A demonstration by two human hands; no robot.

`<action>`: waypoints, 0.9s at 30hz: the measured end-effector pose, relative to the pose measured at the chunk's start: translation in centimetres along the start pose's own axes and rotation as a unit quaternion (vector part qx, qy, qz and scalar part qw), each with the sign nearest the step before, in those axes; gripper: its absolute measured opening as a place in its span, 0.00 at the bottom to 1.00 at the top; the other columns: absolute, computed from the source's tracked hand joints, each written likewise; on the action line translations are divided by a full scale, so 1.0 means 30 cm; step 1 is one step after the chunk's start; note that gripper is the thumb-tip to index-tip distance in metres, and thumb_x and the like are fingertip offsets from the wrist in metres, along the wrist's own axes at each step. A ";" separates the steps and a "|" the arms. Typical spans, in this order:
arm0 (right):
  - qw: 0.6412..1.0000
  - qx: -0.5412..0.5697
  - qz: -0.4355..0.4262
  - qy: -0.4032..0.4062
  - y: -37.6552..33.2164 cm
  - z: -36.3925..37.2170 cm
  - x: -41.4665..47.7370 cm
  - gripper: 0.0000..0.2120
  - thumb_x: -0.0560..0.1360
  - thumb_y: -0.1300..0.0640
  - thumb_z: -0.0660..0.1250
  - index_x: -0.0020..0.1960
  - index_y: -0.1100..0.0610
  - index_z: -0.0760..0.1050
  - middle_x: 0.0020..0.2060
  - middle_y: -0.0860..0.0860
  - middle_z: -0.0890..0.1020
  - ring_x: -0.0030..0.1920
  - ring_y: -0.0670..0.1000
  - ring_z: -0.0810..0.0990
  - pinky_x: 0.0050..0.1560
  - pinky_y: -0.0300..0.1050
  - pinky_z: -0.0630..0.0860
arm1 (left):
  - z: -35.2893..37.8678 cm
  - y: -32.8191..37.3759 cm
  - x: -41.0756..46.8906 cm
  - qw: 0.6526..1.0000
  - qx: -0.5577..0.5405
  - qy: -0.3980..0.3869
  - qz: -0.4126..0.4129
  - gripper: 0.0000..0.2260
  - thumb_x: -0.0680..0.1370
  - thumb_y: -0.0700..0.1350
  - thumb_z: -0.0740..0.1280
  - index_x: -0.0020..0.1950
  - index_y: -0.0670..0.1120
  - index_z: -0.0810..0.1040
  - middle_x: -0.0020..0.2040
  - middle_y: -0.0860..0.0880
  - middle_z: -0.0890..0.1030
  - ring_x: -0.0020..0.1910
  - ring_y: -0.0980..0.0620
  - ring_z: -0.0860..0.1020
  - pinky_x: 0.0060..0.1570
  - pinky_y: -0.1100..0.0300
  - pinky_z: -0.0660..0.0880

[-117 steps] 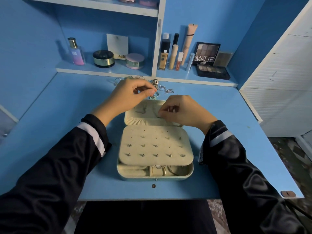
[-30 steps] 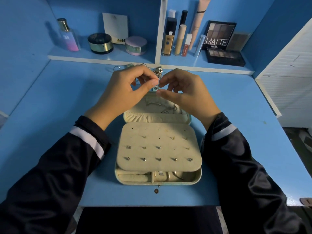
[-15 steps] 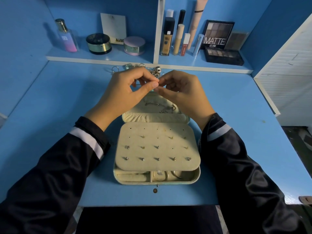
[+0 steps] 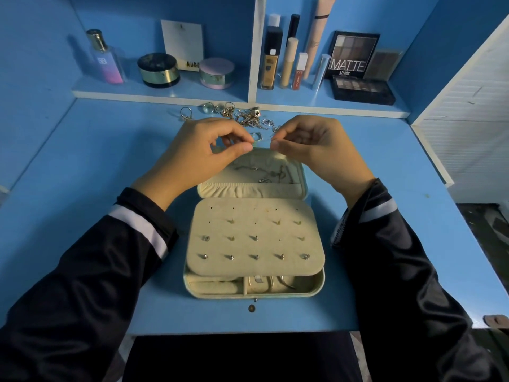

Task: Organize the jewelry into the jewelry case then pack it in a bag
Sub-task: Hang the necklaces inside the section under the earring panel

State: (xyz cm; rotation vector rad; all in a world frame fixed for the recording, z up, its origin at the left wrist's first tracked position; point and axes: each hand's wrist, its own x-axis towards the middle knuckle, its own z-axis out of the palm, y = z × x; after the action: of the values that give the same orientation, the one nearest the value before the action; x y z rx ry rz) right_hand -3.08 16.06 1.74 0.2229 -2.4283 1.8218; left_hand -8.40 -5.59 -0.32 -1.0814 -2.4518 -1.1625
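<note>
Jewelry case open on blue surface, near front edge. Above lid, left hand and right hand pinch thin chain, fingers narrow (clasp too small to tell). Step seems organizing; loose pile not yet packed. Next likely: lower chain into lid, no tangling.

From my end, the cream jewelry case lies open, with its stud panel flat over the base and small earrings in the lower rows. Some chains sit in the lid pocket. A loose jewelry pile lies just behind the case, and a barely visible fine chain is stretched above its far edge.
</note>
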 end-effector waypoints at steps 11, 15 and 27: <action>0.992 -0.116 0.052 0.003 0.022 -0.044 -0.009 0.04 0.73 0.63 0.73 0.46 0.64 0.82 0.37 0.58 0.83 0.29 0.39 0.73 0.33 0.28 0.68 | 0.035 -0.002 0.010 0.998 -0.003 -0.023 -0.052 0.03 0.77 0.42 0.72 0.49 0.46 0.84 0.41 0.62 0.79 0.39 0.70 0.75 0.39 0.77 0.67; 0.985 -0.160 0.060 0.033 0.048 -0.036 0.003 0.01 0.72 0.60 0.73 0.43 0.57 0.83 0.35 0.54 0.84 0.31 0.41 0.75 0.36 0.33 0.72 | 0.057 -0.010 0.030 0.998 0.048 -0.035 -0.038 0.03 0.77 0.44 0.71 0.48 0.47 0.84 0.41 0.57 0.81 0.38 0.60 0.75 0.43 0.67 0.72; 0.970 -0.212 0.063 0.104 0.068 -0.016 0.015 0.01 0.70 0.60 0.73 0.40 0.58 0.84 0.32 0.49 0.82 0.30 0.40 0.74 0.34 0.31 0.71 | 0.088 -0.004 0.072 0.992 0.114 -0.048 0.008 0.04 0.77 0.44 0.70 0.49 0.46 0.84 0.42 0.53 0.79 0.36 0.69 0.69 0.41 0.63 0.67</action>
State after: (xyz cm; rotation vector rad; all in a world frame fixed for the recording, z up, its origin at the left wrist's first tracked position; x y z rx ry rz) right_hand -3.90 17.06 0.02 -0.1520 -2.6452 1.2407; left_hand -9.73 -2.55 -1.10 -1.1080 -2.5656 -0.8168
